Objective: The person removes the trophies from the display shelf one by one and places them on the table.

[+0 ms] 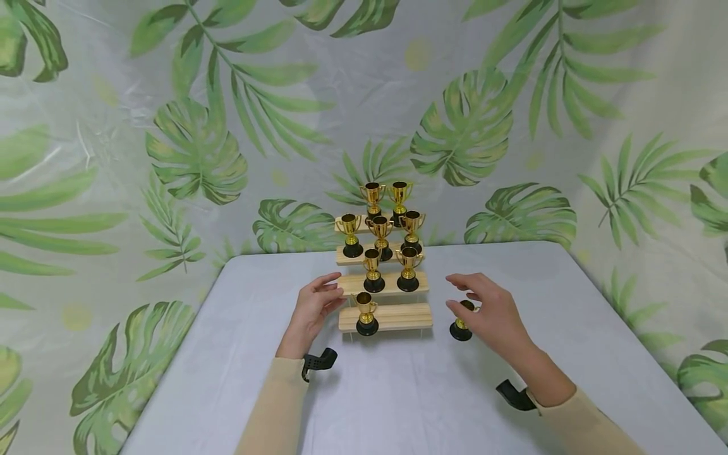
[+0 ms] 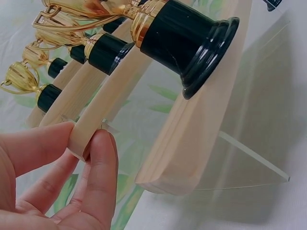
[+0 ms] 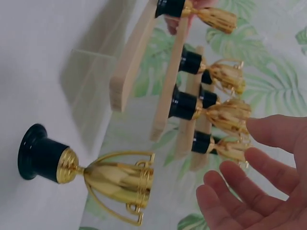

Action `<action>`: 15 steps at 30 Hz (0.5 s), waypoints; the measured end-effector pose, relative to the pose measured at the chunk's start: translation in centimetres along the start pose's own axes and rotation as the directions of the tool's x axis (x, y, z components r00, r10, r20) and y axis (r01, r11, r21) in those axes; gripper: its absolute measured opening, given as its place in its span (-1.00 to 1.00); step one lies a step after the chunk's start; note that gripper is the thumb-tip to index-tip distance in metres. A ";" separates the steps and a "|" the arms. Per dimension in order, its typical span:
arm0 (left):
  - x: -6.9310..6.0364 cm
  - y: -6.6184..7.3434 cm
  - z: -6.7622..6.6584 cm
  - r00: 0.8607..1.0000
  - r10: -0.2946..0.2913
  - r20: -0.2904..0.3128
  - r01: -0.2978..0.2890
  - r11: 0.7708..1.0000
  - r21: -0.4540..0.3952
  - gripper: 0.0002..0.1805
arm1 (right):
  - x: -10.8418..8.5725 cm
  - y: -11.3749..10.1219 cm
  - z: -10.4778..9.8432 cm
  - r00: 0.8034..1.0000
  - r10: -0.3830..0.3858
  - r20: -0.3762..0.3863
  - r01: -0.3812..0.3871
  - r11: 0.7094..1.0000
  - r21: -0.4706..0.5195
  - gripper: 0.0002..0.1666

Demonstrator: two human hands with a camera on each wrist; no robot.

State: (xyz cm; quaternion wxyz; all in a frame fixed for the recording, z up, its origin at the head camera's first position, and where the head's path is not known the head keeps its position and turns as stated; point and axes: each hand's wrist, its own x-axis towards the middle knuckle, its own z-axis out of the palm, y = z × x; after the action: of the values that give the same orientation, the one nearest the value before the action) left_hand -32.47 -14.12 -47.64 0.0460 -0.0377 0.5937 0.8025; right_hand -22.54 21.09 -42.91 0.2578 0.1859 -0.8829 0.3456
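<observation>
A stepped stand of pale wooden boards [image 1: 406, 316] carries small gold trophy cups on black bases. My left hand [image 1: 311, 308] pinches the left end of the second-lowest board [image 2: 106, 98] between thumb and fingers. On the lowest board, left of its middle, one trophy [image 1: 366, 314] stands upright. To the right of the stand another trophy [image 3: 120, 181] stands on the table. My right hand [image 1: 493, 313] is beside and above that cup, its fingers loosely bent and apart from it. In the head view this hand partly hides the cup.
Two trophies stand on the second-lowest board, three on the board above, including a middle one [image 1: 380, 235], and two on top. Clear supports [image 2: 256, 155] hold the boards up. A white cloth covers the table [image 1: 392, 404]. Behind hangs a leaf-patterned curtain [image 1: 352, 95].
</observation>
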 end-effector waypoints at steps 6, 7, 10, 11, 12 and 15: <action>-0.2 0.1 -0.2 1.000 0.005 0.011 -0.005 1.000 0.004 -0.51 | 0.4 -1.2 1.1 1.000 -0.023 0.010 0.022 0.998 0.062 -0.43; -0.2 0.1 -0.2 1.000 0.007 0.014 -0.007 1.000 0.006 -0.51 | 0.5 -1.4 1.4 0.999 -0.032 0.011 0.031 0.997 0.069 -0.43; -0.1 0.1 -0.1 1.000 0.005 0.017 -0.005 1.000 0.002 -0.48 | 0.6 -2.0 2.0 0.998 -0.053 0.018 0.052 0.995 0.089 -0.43; -0.1 0.1 -0.1 1.000 0.004 0.019 -0.004 1.000 0.000 -0.47 | 0.7 -2.3 2.2 0.998 -0.060 0.020 0.058 0.994 0.090 -0.43; -0.1 0.1 -0.1 1.000 0.001 0.016 -0.001 1.000 -0.003 -0.48 | 0.8 -2.4 2.4 0.998 -0.067 0.021 0.065 0.994 0.091 -0.44; -0.1 0.1 -0.1 1.000 -0.003 0.021 0.003 1.000 -0.011 -0.48 | 0.9 -3.0 3.1 0.997 -0.076 0.032 0.073 0.992 0.101 -0.44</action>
State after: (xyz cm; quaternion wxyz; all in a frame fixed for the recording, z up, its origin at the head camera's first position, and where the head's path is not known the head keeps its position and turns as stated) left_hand -32.42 -14.23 -47.60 0.0533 -0.0306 0.5888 0.8060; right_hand -22.76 16.69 -42.77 0.2451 0.2374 -0.8615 0.3759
